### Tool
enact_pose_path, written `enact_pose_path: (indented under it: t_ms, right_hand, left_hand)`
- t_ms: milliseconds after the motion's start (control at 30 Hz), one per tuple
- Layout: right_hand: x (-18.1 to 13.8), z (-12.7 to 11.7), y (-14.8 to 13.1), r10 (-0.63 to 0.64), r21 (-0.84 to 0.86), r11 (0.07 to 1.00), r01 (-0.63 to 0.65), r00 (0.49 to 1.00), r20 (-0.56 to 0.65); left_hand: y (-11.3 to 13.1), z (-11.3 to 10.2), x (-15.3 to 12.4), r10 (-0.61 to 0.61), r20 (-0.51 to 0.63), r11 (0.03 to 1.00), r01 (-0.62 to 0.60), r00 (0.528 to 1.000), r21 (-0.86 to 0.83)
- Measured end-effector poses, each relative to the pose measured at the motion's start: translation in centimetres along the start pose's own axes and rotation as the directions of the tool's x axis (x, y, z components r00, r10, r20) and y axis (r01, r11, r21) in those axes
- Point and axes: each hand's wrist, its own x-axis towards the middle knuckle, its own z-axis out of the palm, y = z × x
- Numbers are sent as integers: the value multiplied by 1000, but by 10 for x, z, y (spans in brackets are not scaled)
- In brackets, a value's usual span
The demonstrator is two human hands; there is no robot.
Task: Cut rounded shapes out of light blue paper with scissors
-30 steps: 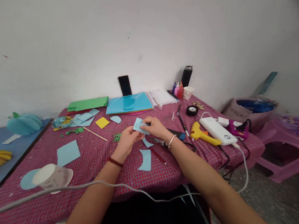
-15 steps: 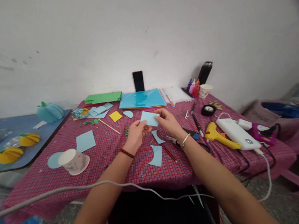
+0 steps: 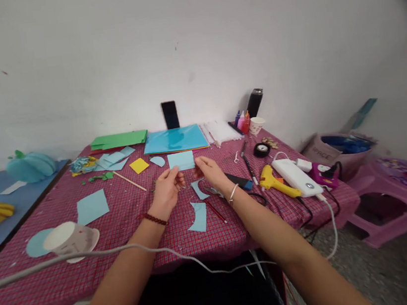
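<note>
A light blue sheet of paper (image 3: 181, 161) is held up over the middle of the table, its face toward me. My left hand (image 3: 167, 186) pinches its lower left part between thumb and fingers. At the right edge of the sheet, my right hand (image 3: 211, 172) has its thumb and curled fingers closed; the exact contact there is hard to see. Below the hands lie two cut-out blue paper scraps (image 3: 199, 217) with curved edges. A red pencil (image 3: 217, 211) and scissors (image 3: 213, 191), partly covered by my right wrist, are beside them.
A tilted paper cup (image 3: 68, 239) sits front left, near a blue paper square (image 3: 92, 207). Rightward are a yellow glue gun (image 3: 277, 183), a white power bank (image 3: 296, 176) and black tape (image 3: 261, 150). A white cable (image 3: 171, 250) crosses in front of my forearms.
My view has turned right, so the table things appear further left. The blue paper has gone from slanted to nearly level, and my right fingers have moved to its right edge.
</note>
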Motion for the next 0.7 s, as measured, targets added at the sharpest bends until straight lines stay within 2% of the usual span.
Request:
enact_pose_path:
  t_ms: [100,167,267,400,700]
  right_hand:
    - [2,-4,-3,-196,-79,980,185,966,-168]
    - [2,-6,-4,-279,-148,955,257,947,-161]
    - [3,-8,-4,-334,-275,915,296,937,-102]
    - [4,-8,0,-312,-318,908,274,947,-74]
    - [3,-6,-2,-150,-116,983,142,986,-69]
  left_hand:
    - [-1,2,-2,28,6,999,-29,1000,41]
    - [-1,3,-4,35,10,997,-36,999,69]
    - [-2,3,-5,37,26,994,-39,999,97]
    - [-2,4,-6,22,51,994,-28,998,107]
    - [-6,2,-3,-11,128,999,6,992,40]
